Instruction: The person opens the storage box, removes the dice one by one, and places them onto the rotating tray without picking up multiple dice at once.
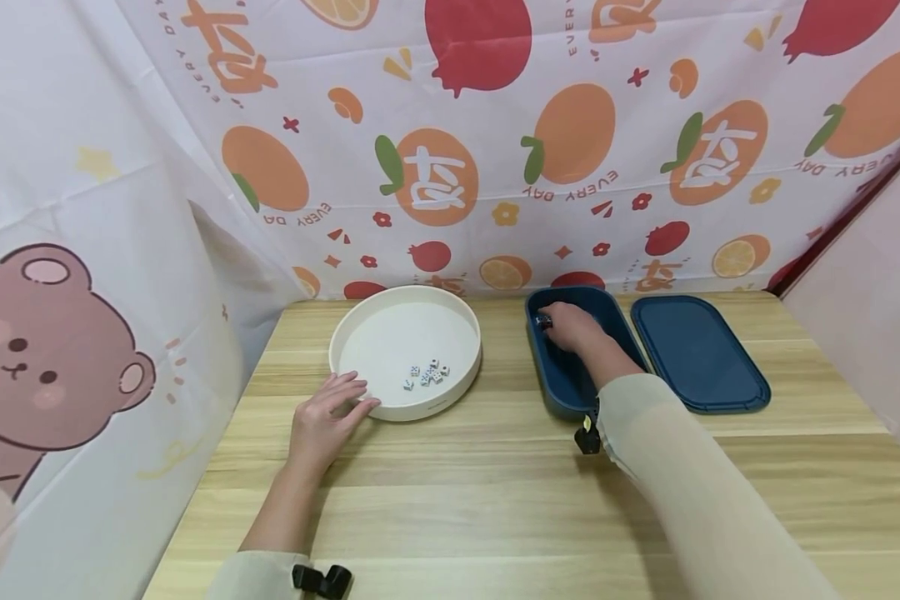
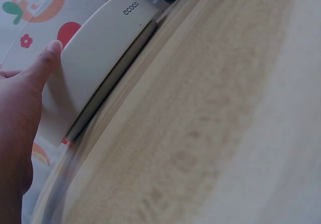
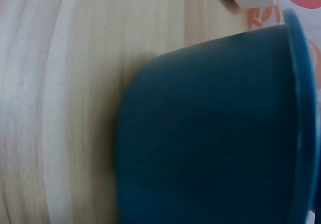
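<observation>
A round white tray (image 1: 360, 321) sits on the wooden table with several small white dice (image 1: 426, 375) lying near its front edge. My left hand (image 1: 360, 394) rests on the table with straight fingers touching the tray's near-left rim. In the left wrist view its thumb (image 2: 50, 50) lies against the tray wall (image 2: 105, 63). My right hand (image 1: 566, 327) reaches down into a dark blue box (image 1: 562, 392), fingers curled, with a small dark thing (image 1: 543, 320) at the fingertips. Whether it is gripped is hidden. The right wrist view shows only the box's outer wall (image 3: 210, 133).
The box's dark blue lid (image 1: 699, 352) lies flat just right of the box. Fruit-printed cloth (image 1: 495, 150) hangs behind the table and a bear-printed cloth (image 1: 52, 350) on the left. Bare wood (image 1: 480, 500) stretches across the front of the table.
</observation>
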Demonstrator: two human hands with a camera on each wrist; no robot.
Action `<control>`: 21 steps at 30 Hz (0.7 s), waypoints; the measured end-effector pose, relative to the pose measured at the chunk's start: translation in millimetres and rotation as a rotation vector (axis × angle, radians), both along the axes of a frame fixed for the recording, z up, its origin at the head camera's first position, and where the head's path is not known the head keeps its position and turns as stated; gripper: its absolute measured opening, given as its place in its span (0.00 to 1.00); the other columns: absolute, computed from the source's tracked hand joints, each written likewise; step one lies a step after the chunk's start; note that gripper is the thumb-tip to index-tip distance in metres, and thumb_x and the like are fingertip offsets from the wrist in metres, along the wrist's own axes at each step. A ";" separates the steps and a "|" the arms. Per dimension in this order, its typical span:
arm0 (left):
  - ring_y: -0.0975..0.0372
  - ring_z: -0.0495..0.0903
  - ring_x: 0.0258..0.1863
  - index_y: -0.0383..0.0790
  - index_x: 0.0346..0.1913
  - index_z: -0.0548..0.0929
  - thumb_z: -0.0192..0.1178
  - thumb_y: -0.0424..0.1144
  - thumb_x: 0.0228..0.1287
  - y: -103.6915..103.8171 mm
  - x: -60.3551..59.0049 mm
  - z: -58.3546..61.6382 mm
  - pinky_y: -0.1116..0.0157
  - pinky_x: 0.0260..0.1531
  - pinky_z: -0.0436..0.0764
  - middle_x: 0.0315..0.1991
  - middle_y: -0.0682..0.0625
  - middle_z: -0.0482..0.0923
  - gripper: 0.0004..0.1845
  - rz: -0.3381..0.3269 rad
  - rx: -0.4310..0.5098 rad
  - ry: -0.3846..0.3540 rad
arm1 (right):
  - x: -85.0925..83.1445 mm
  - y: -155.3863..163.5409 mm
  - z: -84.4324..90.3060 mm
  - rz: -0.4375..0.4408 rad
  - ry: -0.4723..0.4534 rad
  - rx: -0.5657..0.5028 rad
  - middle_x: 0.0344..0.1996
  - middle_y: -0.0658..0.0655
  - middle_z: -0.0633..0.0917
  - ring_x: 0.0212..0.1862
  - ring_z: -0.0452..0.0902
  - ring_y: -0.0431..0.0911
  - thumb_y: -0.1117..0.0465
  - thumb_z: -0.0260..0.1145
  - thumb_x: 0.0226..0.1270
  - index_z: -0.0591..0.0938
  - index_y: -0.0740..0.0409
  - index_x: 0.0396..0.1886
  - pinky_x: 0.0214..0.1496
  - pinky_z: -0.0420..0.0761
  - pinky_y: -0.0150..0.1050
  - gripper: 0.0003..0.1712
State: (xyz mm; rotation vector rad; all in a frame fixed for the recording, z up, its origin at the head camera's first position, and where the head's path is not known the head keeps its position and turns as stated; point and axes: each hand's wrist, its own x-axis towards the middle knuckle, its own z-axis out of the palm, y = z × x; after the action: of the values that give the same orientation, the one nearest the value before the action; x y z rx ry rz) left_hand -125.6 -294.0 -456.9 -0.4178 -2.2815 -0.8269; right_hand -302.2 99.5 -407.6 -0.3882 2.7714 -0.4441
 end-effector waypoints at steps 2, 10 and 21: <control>0.49 0.85 0.49 0.34 0.37 0.90 0.79 0.35 0.42 0.6 -0.5 0.6 0.52 0.66 0.75 0.38 0.43 0.89 0.16 0.001 0.000 0.007 | -0.4 0.1 -1.5 0.017 -0.003 0.025 0.69 0.63 0.71 0.65 0.70 0.57 0.63 0.56 0.74 0.69 0.57 0.71 0.73 0.70 0.59 0.27; 0.48 0.86 0.48 0.33 0.37 0.90 0.80 0.34 0.41 0.5 -2.4 2.9 0.56 0.68 0.74 0.38 0.42 0.89 0.16 0.004 0.004 0.011 | -0.6 -1.5 -3.4 -0.010 0.030 0.014 0.53 0.60 0.83 0.46 0.77 0.54 0.64 0.59 0.72 0.82 0.58 0.56 0.61 0.81 0.53 0.16; 0.49 0.85 0.49 0.34 0.37 0.90 0.79 0.35 0.42 0.4 -3.1 4.4 0.51 0.66 0.75 0.38 0.42 0.89 0.16 0.004 0.003 -0.009 | -0.7 1.4 -4.5 -0.048 0.021 0.018 0.44 0.61 0.82 0.42 0.76 0.54 0.66 0.60 0.67 0.83 0.59 0.46 0.49 0.82 0.48 0.10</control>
State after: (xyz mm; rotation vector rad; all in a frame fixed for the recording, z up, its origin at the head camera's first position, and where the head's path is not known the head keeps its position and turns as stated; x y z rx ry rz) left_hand -128.7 -293.5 -452.5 -0.4088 -2.2885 -0.8315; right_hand -302.9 100.9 -412.1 -0.3251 2.8078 -0.4289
